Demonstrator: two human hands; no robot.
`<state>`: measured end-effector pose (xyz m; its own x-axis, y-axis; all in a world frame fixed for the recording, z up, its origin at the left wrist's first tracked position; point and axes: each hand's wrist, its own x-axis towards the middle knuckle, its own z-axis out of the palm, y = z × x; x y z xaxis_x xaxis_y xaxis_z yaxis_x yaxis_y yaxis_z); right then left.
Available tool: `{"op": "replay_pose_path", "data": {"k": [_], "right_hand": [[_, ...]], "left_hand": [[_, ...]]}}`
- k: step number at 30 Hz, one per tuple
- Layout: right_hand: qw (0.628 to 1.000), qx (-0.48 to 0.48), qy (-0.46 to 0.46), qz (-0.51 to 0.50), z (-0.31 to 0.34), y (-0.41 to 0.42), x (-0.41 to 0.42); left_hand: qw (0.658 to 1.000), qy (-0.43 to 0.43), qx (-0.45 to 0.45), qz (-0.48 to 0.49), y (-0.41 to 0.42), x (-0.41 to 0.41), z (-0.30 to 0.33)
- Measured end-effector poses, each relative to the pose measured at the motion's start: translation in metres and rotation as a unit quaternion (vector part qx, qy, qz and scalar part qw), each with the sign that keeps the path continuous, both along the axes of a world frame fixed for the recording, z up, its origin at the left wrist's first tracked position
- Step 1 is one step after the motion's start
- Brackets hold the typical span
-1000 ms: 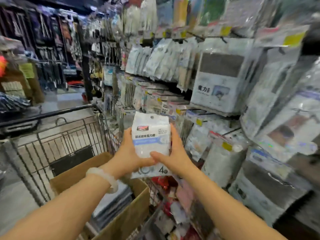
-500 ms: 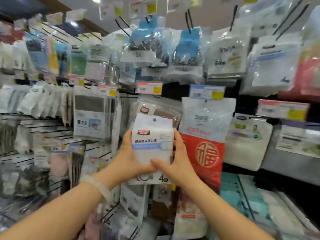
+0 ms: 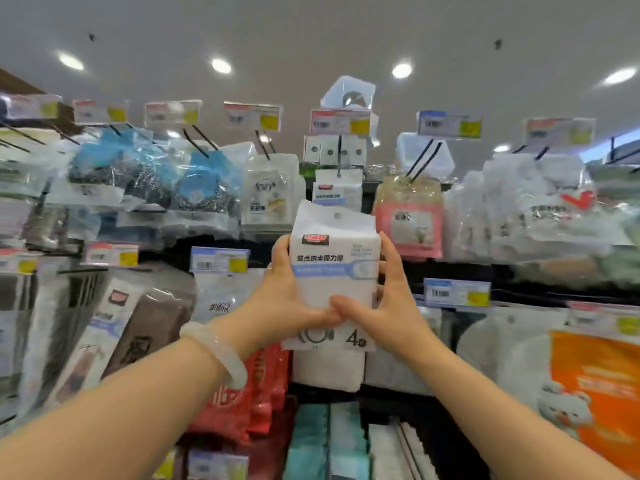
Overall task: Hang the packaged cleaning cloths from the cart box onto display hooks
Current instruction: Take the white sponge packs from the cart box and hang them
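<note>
I hold a white package of cleaning cloths (image 3: 334,268) upright in front of the display wall, with a blue band across its front and a round hang hole at its top. My left hand (image 3: 282,299) grips its left side and my right hand (image 3: 379,306) grips its right side; the thumbs meet on the front. Just above it, a matching white pack (image 3: 335,192) hangs on a top-row display hook (image 3: 339,157). The cart and its box are out of view.
Hooks full of bagged goods cover the wall: blue scrubbers (image 3: 204,181) at upper left, a pink pack (image 3: 408,220) to the right, red packs (image 3: 242,393) below my left wrist, an orange bag (image 3: 595,393) at lower right. Price tags (image 3: 341,122) line the top row.
The view has swung from the cart and box up to the top rows of hooks. Both hands have raised the package higher, toward the matching pack above.
</note>
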<state>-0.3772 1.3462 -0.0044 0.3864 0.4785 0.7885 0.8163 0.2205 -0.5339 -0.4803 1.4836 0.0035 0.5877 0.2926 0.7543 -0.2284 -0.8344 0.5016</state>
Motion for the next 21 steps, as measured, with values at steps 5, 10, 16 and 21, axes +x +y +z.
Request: {"op": "replay_pose_path", "data": {"k": [5,10,16,21], "right_hand": [[0.999,0.032,-0.038,-0.005,0.042,0.003,0.024],[0.997,0.031,-0.067,-0.013,0.081,0.03,0.041],[0.997,0.04,-0.067,-0.005,0.12,0.063,0.061],[0.997,0.053,-0.055,-0.022,0.134,0.071,0.078]], "left_hand": [[1.0,0.012,0.016,-0.018,0.004,0.018,0.046],[0.999,0.011,0.014,-0.043,0.03,0.037,0.079],[0.998,0.007,-0.002,-0.067,0.066,0.063,0.123],[0.997,0.023,0.008,-0.07,0.078,0.084,0.141]]}}
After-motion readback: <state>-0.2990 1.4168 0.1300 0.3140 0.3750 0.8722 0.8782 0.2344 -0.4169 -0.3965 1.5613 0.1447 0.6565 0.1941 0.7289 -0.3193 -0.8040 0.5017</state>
